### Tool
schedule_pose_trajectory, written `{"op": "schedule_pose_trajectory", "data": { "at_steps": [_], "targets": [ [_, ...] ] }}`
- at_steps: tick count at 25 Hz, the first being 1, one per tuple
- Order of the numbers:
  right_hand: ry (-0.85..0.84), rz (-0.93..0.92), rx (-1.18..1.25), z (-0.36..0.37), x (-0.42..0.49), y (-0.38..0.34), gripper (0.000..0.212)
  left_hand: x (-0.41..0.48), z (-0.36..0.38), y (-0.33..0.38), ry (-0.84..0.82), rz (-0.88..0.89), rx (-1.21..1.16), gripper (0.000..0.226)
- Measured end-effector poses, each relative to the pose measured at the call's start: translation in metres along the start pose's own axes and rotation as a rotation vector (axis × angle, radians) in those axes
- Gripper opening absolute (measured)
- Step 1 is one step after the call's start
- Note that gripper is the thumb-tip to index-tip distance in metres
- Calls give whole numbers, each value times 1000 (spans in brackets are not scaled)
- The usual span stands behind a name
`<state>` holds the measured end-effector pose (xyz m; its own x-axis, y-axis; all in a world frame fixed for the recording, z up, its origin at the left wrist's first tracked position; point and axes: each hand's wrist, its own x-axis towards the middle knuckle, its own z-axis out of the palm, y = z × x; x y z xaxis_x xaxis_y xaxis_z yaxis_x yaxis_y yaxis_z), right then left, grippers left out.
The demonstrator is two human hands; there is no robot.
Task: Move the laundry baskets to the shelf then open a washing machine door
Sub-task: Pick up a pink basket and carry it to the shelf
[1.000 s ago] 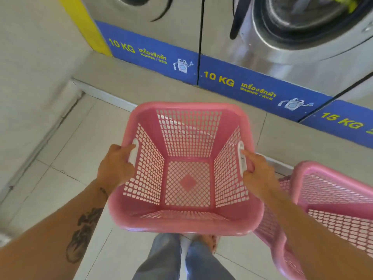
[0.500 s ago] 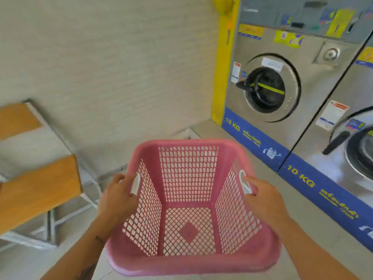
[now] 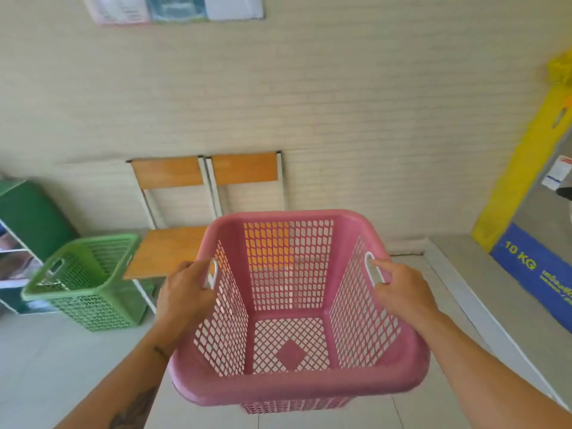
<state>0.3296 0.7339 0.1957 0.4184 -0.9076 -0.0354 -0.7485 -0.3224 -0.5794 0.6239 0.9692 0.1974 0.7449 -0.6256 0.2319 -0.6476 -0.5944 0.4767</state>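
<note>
I carry an empty pink laundry basket (image 3: 297, 388) in front of me, held off the floor. My left hand (image 3: 185, 292) grips its left handle slot and my right hand (image 3: 399, 289) grips its right handle slot. A green laundry basket (image 3: 83, 286) stands on the floor at the left, beside a shelf unit (image 3: 12, 243) at the frame's left edge. Only a strip of a washing machine (image 3: 538, 212) shows at the far right, with a blue 10 KG band; its door is out of view.
Two wooden chairs (image 3: 173, 249) with white metal frames stand against the beige wall ahead, partly behind the pink basket. A yellow post (image 3: 520, 181) marks the corner at right. A raised step (image 3: 464, 289) runs along the floor below the machines. Posters (image 3: 173, 7) hang high on the wall.
My view has swung left, away from the washing machines, toward the wall, chairs, green basket and shelf. The second pink basket has left the view. Both hands keep their hold on the pink basket.
</note>
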Motion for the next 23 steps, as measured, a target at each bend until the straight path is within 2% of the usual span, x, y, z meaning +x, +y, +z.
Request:
{"op": "schedule_pose_trajectory", "data": {
  "at_steps": [5,9,15,19,21,23],
  "targets": [
    [-136,-219,-46,73,24,-135,64,-5,-78,-111,184,-182,26,55],
    [-204,-359,-60,145,50,-231,55,2,-118,-189,285,-333,68,54],
    [-331,-504,-46,255,123,-367,57,72,-162,-285,367,-484,142,50],
    [-399,-611,-22,307,170,-466,51,121,-192,-339,423,-598,181,37],
    [-416,-678,17,331,185,-516,42,141,-211,-363,442,-634,205,41],
    [-434,-721,64,353,189,-561,41,158,-230,-391,485,-650,212,48]
  ]
}}
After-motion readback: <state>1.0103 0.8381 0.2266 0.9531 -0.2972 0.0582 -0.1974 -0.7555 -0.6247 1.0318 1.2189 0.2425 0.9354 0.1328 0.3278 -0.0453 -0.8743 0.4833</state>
